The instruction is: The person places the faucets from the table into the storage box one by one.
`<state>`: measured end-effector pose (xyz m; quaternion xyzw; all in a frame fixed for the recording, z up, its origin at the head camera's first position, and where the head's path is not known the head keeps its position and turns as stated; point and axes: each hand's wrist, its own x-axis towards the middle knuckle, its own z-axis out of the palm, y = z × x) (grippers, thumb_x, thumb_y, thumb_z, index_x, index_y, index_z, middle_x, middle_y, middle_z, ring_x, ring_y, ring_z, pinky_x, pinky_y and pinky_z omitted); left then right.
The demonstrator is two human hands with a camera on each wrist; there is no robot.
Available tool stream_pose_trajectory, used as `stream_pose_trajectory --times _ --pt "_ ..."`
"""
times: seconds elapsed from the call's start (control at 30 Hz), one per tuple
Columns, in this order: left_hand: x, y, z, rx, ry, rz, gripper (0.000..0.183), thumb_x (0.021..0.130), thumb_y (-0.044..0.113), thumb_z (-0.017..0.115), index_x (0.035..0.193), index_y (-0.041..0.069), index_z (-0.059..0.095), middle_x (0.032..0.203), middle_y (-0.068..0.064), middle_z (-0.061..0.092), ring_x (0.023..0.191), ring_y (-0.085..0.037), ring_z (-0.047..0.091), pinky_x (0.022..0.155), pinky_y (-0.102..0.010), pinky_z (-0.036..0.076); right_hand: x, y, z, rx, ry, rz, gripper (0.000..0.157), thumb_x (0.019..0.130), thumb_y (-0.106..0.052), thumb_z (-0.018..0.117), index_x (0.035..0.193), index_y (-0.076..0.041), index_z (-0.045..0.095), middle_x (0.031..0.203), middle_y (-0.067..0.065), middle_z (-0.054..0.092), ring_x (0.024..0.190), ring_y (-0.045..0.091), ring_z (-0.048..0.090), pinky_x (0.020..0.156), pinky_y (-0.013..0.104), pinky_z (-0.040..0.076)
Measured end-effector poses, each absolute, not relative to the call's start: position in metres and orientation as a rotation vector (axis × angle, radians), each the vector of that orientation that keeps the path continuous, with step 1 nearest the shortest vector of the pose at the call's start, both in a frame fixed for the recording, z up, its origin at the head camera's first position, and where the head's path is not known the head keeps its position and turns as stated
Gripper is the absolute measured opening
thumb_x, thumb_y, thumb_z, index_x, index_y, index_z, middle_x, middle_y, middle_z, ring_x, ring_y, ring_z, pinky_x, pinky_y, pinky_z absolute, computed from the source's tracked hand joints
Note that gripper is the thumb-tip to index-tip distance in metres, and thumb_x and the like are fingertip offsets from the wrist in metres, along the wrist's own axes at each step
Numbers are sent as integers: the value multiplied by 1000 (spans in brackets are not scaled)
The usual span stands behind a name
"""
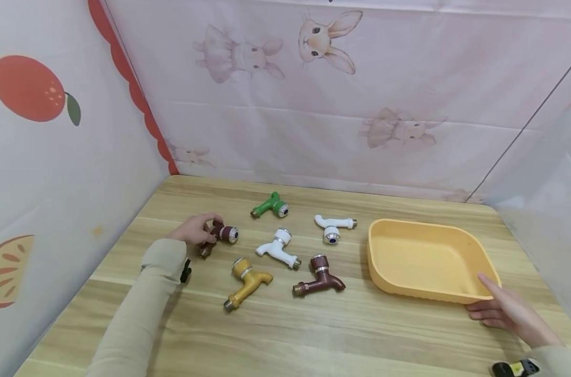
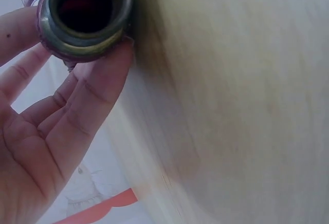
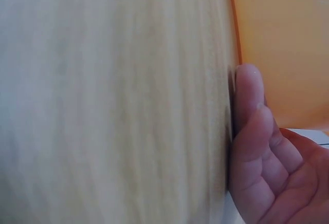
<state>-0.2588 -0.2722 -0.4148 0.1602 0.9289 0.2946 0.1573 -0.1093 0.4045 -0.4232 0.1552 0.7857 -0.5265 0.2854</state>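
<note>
At the left of the table my left hand [image 1: 198,229] grips a maroon faucet [image 1: 227,233] between thumb and fingers. In the left wrist view, the faucet's round threaded inlet [image 2: 85,21] faces the camera, with fingertips against its sides. My right hand [image 1: 507,311] holds the near right corner of a yellow plastic basin [image 1: 427,296], its thumb over the rim and its fingers outside, low by the tabletop. The right wrist view has the curled fingers [image 3: 252,136] against the basin's outer wall [image 3: 288,54].
Between the hands lie a green faucet [image 1: 268,205], a white faucet [image 1: 277,250], another white faucet [image 1: 332,226], a yellow faucet [image 1: 249,283] and a second maroon faucet [image 1: 320,280]. Printed cloth walls [image 1: 285,131] border the wooden table [image 1: 314,335] at the back and sides.
</note>
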Motion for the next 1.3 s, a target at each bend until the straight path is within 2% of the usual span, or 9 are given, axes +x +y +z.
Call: stream_pose_trajectory --times 0.43,0.73,0.93,1.3 --pt "-254 -267 -404 464 2699 930 40 79 2 64 117 1 50 76 -12 58 59 -17 53 51 -29 45 -109 405 -425 408 2106 -1422 94 93 -58 19 131 23 -10 97 18 65 86 25 64 75 39 51" --pt "-253 -263 -404 340 2773 1017 35 79 7 64 109 -7 51 83 -15 57 69 -20 54 60 -29 45 -109 404 -425 420 2107 -1417 95 93 -59 18 131 23 -8 96 17 65 86 25 64 75 38 51" --pt "-252 -263 -403 341 2797 1055 38 78 8 65 110 -10 54 82 -15 57 69 -20 55 58 -29 46 -109 405 -424 415 2110 -1419 95 93 -59 18 130 25 -5 95 17 65 85 25 64 75 38 51" --pt "-243 -255 -395 402 2858 1024 35 77 8 66 107 -9 57 80 -12 58 68 -19 55 60 -29 45 -110 404 -423 433 2105 -1418 96 92 -59 19 131 24 -6 95 17 65 85 25 64 75 39 51"
